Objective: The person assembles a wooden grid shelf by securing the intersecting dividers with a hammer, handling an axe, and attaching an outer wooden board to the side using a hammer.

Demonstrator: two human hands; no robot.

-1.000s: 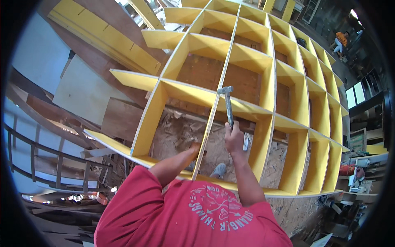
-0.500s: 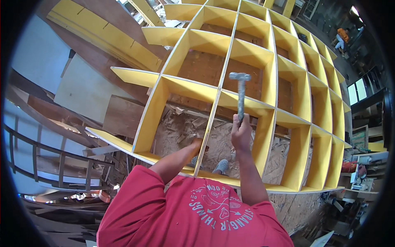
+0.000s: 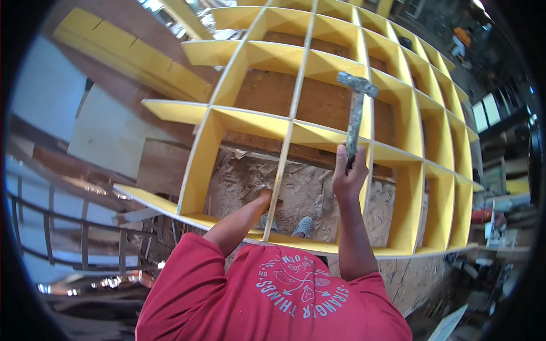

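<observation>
My right hand (image 3: 348, 177) is closed round the handle of a worn metal hammer (image 3: 354, 116), raised with its head up over the yellow grid frame. My left hand (image 3: 264, 199) reaches into the near left cell, low against a long upright yellow panel (image 3: 287, 136) with a pale top edge. It seems to grip this panel; a bit of finger shows on the far side, while most of the fingers are hidden. Crossing panels, such as one short yellow cross panel (image 3: 250, 121), slot into the long ones and form open cells.
Loose yellow boards (image 3: 131, 54) lie at the far left, near pale sheets (image 3: 108, 133). A dark ladder-like rack (image 3: 84, 236) stands at the left. Dusty floor with wood scraps (image 3: 233, 170) shows through the cells. A person in orange (image 3: 462, 38) is at the far right.
The hammer and my right hand have moved right and up, closer to view. My left hand stays at the panel. The whole view has shifted slightly.
</observation>
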